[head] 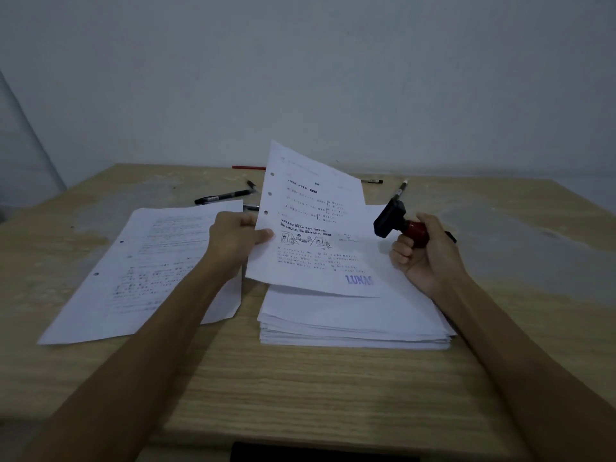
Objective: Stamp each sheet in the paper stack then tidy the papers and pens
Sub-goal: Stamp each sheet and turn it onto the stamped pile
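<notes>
My left hand [237, 241] pinches the left edge of a printed sheet [316, 221] and holds it lifted and tilted above the paper stack [353, 323]. A purple "LUNAS" stamp mark shows at the sheet's lower right. My right hand [425, 250] grips the red handle of a stamp [396, 221], its black base tipped up to the left, off the paper. A separate pile of printed sheets [146, 271] lies flat to the left of the stack. Several pens lie at the back: a black marker [224, 197], a red pen [248, 167], a pen [372, 181] and another pen [401, 189].
The wooden table [300, 378] has bare surface in front of the stack and to the right. A pale wall stands right behind the table's far edge. A dark object [320, 453] shows at the near edge below the table.
</notes>
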